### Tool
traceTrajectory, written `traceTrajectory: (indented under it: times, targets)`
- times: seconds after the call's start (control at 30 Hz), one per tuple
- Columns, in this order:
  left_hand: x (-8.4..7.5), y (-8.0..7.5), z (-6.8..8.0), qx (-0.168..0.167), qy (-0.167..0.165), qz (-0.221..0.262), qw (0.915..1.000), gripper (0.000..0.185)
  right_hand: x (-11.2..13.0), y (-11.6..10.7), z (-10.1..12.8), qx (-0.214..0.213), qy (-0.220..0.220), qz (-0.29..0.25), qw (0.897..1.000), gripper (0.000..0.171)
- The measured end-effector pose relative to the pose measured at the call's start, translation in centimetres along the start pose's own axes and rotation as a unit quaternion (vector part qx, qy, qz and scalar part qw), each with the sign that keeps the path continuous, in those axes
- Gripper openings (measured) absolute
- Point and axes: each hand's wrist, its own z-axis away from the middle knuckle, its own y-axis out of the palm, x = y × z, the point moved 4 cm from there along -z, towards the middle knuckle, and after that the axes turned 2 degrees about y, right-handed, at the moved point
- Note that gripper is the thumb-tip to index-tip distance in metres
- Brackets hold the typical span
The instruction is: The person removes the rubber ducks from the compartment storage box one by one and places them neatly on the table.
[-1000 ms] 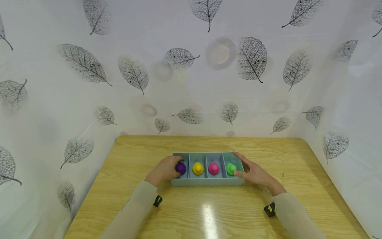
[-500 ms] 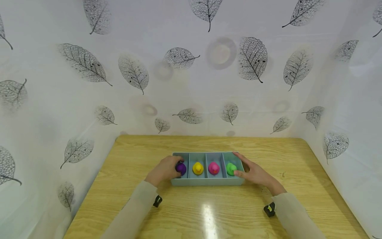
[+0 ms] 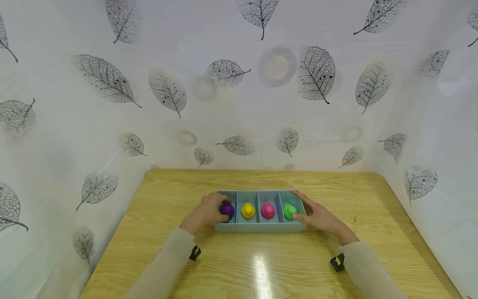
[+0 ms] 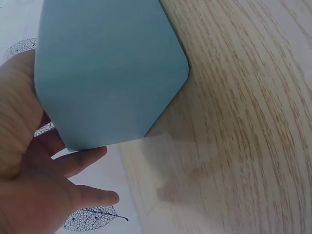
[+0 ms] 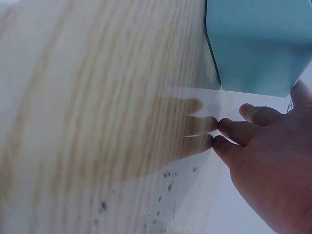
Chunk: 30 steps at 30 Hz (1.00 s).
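Pale blue plastic tray (image 3: 260, 227) with four compartments sits on the light wooden table (image 3: 261, 265) straight ahead of me, its long axis running left to right, so each short end points at one of my hands. Counting from the tray's left end, it holds a purple toy duck (image 3: 226, 210), a yellow toy duck (image 3: 247, 210), a pink toy duck (image 3: 267, 210) and a green toy duck (image 3: 289, 211), one per compartment.

My left hand (image 3: 205, 213) is at the tray's left end, fingers curled over the rim and around that wall, touching the purple duck; its wrist view shows my palm (image 4: 19, 122) against the blue outer wall (image 4: 107, 73). My right hand (image 3: 317, 216) lies at the tray's right end with fingers nearly straight, thumb by the green duck, fingertips (image 5: 214, 141) on the tabletop. Neither hand is nearer; the tray lies squarely between them.
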Motion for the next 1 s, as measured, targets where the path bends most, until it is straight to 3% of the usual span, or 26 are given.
traceTrajectory:
  times: [0.2, 0.43, 0.8, 1.0]
  targets:
    - [0.3, -0.7, 0.2, -0.034, 0.003, 0.053, 0.998, 0.035, -0.2, 0.0, -0.1, -0.001, 0.007, -0.002, 1.0, 0.085]
    - [0.1, -1.5, 0.6, -0.056, 0.041, 0.031, 0.9971, 0.035, -0.1, 0.0, 0.0, -0.001, 0.003, 0.002, 1.0, 0.085]
    - [-0.6, -3.3, 1.4, -0.121, 0.046, 0.039, 0.9908, 0.033, -0.2, 0.0, 0.1, 0.001, 0.009, 0.008, 1.0, 0.085]
    - [-0.3, -4.1, 1.8, -0.154, 0.077, 0.04, 0.9842, 0.034, 0.0, -0.1, 0.1, 0.002, 0.012, 0.005, 1.0, 0.087]
